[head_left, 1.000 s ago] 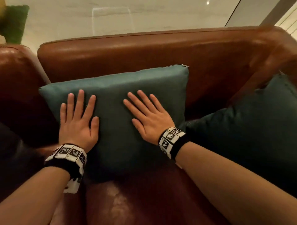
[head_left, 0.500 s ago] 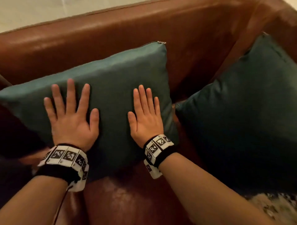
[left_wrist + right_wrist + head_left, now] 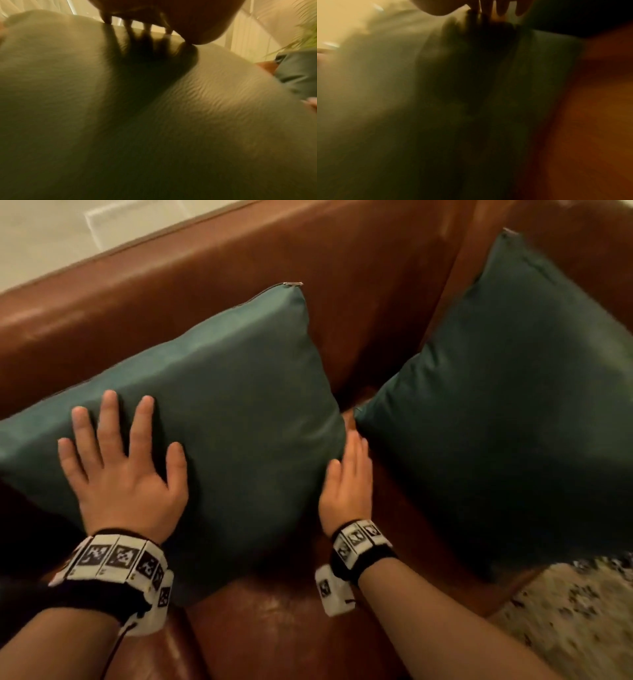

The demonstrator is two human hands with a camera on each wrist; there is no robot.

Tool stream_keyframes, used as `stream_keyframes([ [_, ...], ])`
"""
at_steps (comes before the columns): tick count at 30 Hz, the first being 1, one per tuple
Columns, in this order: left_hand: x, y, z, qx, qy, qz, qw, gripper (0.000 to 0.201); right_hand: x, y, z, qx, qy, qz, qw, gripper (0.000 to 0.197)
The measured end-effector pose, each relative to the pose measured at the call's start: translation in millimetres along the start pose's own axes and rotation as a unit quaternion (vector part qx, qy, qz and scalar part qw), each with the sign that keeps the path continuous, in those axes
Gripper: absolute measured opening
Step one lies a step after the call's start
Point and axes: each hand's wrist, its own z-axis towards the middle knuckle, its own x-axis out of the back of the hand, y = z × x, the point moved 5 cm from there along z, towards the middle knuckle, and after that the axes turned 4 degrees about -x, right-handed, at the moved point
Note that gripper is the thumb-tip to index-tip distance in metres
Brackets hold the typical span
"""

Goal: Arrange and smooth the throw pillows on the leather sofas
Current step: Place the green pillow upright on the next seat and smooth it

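A teal throw pillow (image 3: 233,412) leans against the back of the brown leather sofa (image 3: 212,278), its zipper pull at the top right corner. My left hand (image 3: 120,467) lies flat on the pillow's left half with fingers spread. My right hand (image 3: 349,477) has straight fingers held together along the pillow's right edge, in the gap beside a second, darker teal pillow (image 3: 513,392) that leans on the sofa's right arm. The left wrist view shows spread fingers (image 3: 147,29) over the pillow fabric (image 3: 85,94). The right wrist view is blurred, with fingers (image 3: 501,8) at the pillow (image 3: 539,67).
The leather seat (image 3: 291,628) shows in front of the pillows. A speckled pale rug or floor (image 3: 575,618) lies at the lower right. Light floor (image 3: 51,237) lies beyond the sofa back. A dark cushion (image 3: 20,525) sits at the far left.
My right hand has slid from the pillow's face to its right edge. The left hand stays flat on the pillow. The view has turned right, showing more of the second pillow.
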Motion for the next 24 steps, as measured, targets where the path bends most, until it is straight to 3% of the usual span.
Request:
stream_keyframes([
  [2,12,19,10,-0.038,0.024,-0.008,0.999,0.067,-4,-59,10,0.11,0.012,-0.008,0.994,0.061],
  [5,11,27,45,-0.079,-0.012,0.018,0.997,0.069,-17,-119,26,0.144,-0.015,-0.053,0.988,0.063],
  [9,6,1,59,-0.054,-0.055,0.05,0.996,0.06,-23,-101,29,0.148,-0.02,-0.099,0.984,0.063],
  [11,10,-4,54,-0.015,-0.056,0.06,0.996,0.055,-22,-60,24,0.091,-0.017,-0.09,0.992,0.061],
  [13,13,-3,52,0.017,-0.063,0.063,0.996,0.052,-25,-7,12,-0.029,-0.034,-0.078,0.996,0.061],
  [15,15,-2,52,0.026,-0.063,0.06,0.996,0.05,-25,45,-1,-0.174,-0.048,-0.065,0.982,0.057],
  [17,16,-2,52,0.028,-0.055,0.058,0.996,0.049,-19,76,-11,-0.264,-0.061,-0.02,0.963,0.052],
  [20,13,-9,50,0.039,-0.06,0.054,0.996,0.049,-19,72,-7,-0.255,-0.087,0.021,0.963,0.055],
  [24,16,-14,48,0.05,-0.033,0.002,0.998,0.044,-21,0,15,-0.171,-0.046,0.059,0.982,0.071],
])
